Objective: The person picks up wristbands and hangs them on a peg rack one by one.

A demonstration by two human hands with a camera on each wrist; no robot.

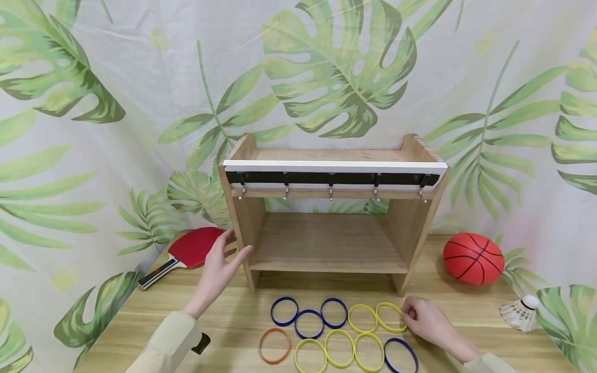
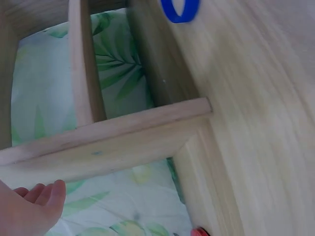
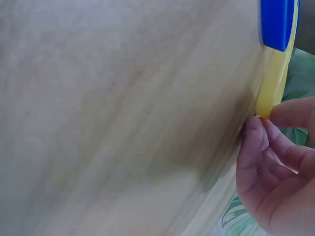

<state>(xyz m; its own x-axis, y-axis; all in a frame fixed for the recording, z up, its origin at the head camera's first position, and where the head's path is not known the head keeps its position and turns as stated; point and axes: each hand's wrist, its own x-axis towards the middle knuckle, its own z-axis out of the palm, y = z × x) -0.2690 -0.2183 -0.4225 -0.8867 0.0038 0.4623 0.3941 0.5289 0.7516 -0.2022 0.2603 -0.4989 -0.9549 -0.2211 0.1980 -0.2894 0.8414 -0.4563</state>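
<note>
Can't see all of the red paddle [image 1: 193, 247], partly covered by the left hand [image 1: 221, 265]. Can't identify the red scrap [image 2: 199, 232] right of that hand, cropped by the left wrist view's lower edge. Can't see the pinched end of the yellow ring [image 3: 271, 88] inside the right hand [image 3: 278, 189], nor the cropped top of the blue ring [image 3: 276, 22] above.

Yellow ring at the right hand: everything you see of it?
The yellow ring is a thin, round, open band, apparently rubber or plastic. Pinched at its right edge by the right hand, it sits at the tabletop in front of the shelf, close beside a neighbouring yellow ring; contact there is unclear, as is whether its gripped edge is lifted.
</note>
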